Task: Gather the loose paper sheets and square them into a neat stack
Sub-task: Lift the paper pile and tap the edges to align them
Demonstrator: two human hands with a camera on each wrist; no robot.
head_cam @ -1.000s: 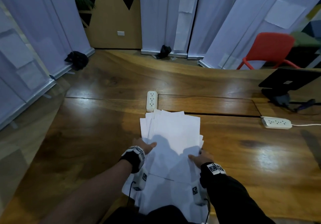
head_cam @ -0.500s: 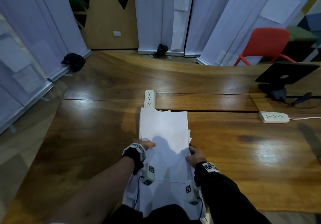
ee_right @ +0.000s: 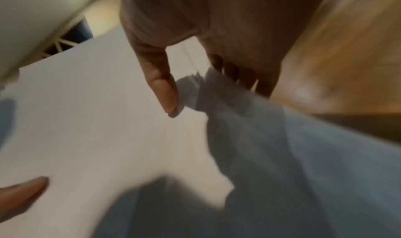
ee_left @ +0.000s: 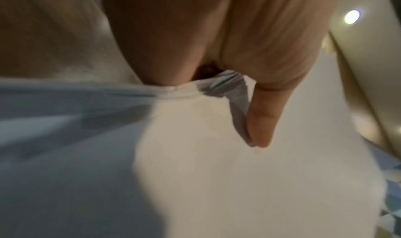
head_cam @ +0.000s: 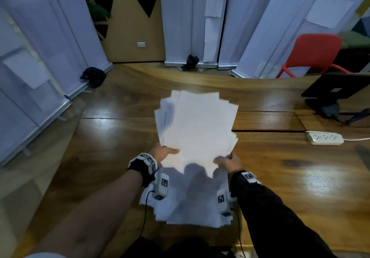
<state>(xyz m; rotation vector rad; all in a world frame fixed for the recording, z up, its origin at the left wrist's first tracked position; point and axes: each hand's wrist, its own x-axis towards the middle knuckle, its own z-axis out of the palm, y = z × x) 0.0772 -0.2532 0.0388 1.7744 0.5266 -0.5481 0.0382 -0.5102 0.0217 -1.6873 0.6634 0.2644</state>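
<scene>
Table (head_cam: 100, 177): glossy brown wood, seamed panels.
Power strip (head_cam: 325, 138): white, on the table at right, cord trailing right.
Stand (head_cam: 336, 89): black, tilted, far right on the table.
Chair (head_cam: 314, 54): red plastic, behind the table.
Banners (head_cam: 192, 17): white, upright along the back.

A broad, glossy wooden tabletop (head_cam: 280, 177) fills the lower part of the head view, its planks parted by dark seams and streaked with bright reflections of overhead light. Near its right edge lies a white power strip (head_cam: 325, 138) with a pale cord; at the far right corner stands a black tilted stand (head_cam: 332, 89). Beyond the far edge stand white roll-up banners (head_cam: 192, 21), a tan wall (head_cam: 136, 27) carrying a white wall socket (head_cam: 141, 44), and a red plastic chair (head_cam: 314, 53).
</scene>
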